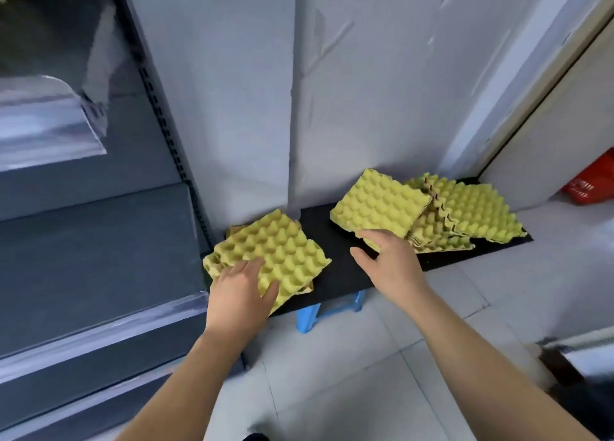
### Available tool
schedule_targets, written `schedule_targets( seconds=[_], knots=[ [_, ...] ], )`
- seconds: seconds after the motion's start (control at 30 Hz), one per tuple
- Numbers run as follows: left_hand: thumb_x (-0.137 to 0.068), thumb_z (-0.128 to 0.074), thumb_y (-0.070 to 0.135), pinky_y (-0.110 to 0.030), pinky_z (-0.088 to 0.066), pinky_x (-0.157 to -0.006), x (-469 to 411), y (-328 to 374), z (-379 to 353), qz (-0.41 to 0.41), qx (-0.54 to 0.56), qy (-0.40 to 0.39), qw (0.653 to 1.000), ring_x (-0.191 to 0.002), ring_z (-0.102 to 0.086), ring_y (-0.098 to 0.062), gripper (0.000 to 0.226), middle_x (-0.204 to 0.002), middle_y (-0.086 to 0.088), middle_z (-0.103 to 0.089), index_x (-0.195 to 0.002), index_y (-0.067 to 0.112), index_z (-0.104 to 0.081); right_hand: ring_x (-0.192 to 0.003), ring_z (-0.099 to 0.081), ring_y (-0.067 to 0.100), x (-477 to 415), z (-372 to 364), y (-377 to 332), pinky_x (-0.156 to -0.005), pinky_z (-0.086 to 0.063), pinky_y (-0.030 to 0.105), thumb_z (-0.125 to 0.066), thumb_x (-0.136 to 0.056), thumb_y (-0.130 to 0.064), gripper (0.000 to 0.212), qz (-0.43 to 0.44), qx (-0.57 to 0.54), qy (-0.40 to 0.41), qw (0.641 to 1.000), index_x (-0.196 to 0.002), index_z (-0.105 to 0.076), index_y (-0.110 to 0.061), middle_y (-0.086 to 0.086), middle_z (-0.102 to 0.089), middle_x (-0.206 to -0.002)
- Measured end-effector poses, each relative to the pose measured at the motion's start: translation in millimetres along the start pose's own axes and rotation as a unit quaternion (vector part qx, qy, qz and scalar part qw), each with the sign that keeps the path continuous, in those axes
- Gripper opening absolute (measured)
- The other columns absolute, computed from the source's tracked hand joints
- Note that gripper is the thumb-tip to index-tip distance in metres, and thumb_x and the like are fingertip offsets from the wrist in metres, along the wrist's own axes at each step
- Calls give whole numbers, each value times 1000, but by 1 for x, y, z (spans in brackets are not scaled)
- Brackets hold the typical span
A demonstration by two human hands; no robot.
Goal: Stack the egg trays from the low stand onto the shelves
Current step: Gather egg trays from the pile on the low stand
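Yellow moulded-pulp egg trays are all seen lying on the low black bench (335, 274); none is being carried toward the shelves (99, 241) at the left. Three groups can be made out: a left stack (275, 251) at the bench's near-left end, a tilted tray (378, 204) in the middle, and a slumped right pile (471, 211) by the wall, against which the tilted tray is propped.

The left hand (242, 291) is laid on the left stack, its fingers (254, 266) fairly straight on the top tray and the thumb near the front edge; no firm hold is shown. The right hand (392, 261) is closed on the near edge of the tilted tray, thumb spread aside, fingertips hidden by the tray.

On the shelf boards in view no tray can be made out. A yellowish blur at the upper left corner may be shelved trays, but that cannot be told.

The task is judged to be at a pick-up step with most of it left: every tray in view is yet to be lifted, carried left and stacked. The disordered right pile is likely to need squaring first.
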State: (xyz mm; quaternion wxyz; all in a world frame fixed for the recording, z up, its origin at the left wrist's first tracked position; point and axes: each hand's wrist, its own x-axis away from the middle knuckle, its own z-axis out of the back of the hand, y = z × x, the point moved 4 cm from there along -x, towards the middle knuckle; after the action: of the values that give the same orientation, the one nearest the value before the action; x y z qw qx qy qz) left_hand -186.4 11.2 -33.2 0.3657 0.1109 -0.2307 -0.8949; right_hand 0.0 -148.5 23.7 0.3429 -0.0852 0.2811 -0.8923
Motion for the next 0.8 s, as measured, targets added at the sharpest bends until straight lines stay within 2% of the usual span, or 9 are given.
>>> schedule_targets(
  seconds=[0.07, 0.23, 0.33, 0.43, 0.57, 0.7, 0.8],
  knots=[
    [-89, -64, 37, -41, -47, -94, -8, -14, -24, 46, -3, -30, 999, -116, -55, -30, 48, -127, -4, -63, -132, 16, -59, -76, -53, 14, -19, -21, 18, -81, -40, 23, -63, -91, -29, 43, -3, -2, -19, 1000, -130, -59, -14, 2, -59, -128],
    [-91, -62, 39, -42, -46, -95, -38, -49, -83, 146, 22, -94, 985, -116, -54, -26, 49, -133, -2, -58, -135, 20, -54, -105, -59, 22, -70, -81, 55, -89, -43, 27, -63, -90, -27, 44, -8, 10, -79, 997, -130, -58, -11, 6, -59, -128],
    [-92, -62, 41, -40, -46, -97, -53, -68, -112, 213, 70, -124, 967, -122, -52, -24, 56, -139, -2, -53, -141, 19, -49, -107, -58, 24, -92, -115, 73, -89, -45, 31, -65, -89, -26, 43, -7, 10, -111, 994, -128, -59, -9, 7, -61, -124],
    [-91, -61, 46, -39, -47, -96, -70, -88, -145, 254, 80, -152, 952, -125, -51, -24, 63, -141, -4, -50, -145, 20, -42, -110, -57, 22, -116, -153, 98, -89, -43, 28, -64, -90, -27, 46, -19, 13, -146, 989, -131, -56, -9, 5, -58, -128],
    [-90, -63, 46, -40, -45, -91, -82, -115, -186, 318, 91, -170, 928, -124, -48, -30, 66, -139, -10, -44, -144, 19, -37, -117, -53, 21, -141, -205, 131, -96, -42, 30, -63, -91, -30, 53, -43, 3, -192, 980, -138, -49, -12, 4, -51, -136],
    [-85, -66, 52, -51, -45, -97, -83, -143, -227, 394, 103, -176, 896, -128, -43, -38, 86, -148, -14, -31, -152, 23, -20, -132, -41, 24, -164, -257, 167, -103, -40, 37, -63, -90, -37, 63, -72, 9, -241, 968, -145, -38, -17, 9, -36, -147],
    [-82, -68, 55, -55, -43, -100, -81, -161, -256, 444, 127, -170, 871, -132, -38, -40, 99, -151, -14, -22, -155, 26, -9, -140, -29, 27, -179, -295, 192, -109, -35, 40, -66, -86, -42, 77, -96, 0, -280, 955, -150, -25, -28, 14, -22, -154]
  ],
)
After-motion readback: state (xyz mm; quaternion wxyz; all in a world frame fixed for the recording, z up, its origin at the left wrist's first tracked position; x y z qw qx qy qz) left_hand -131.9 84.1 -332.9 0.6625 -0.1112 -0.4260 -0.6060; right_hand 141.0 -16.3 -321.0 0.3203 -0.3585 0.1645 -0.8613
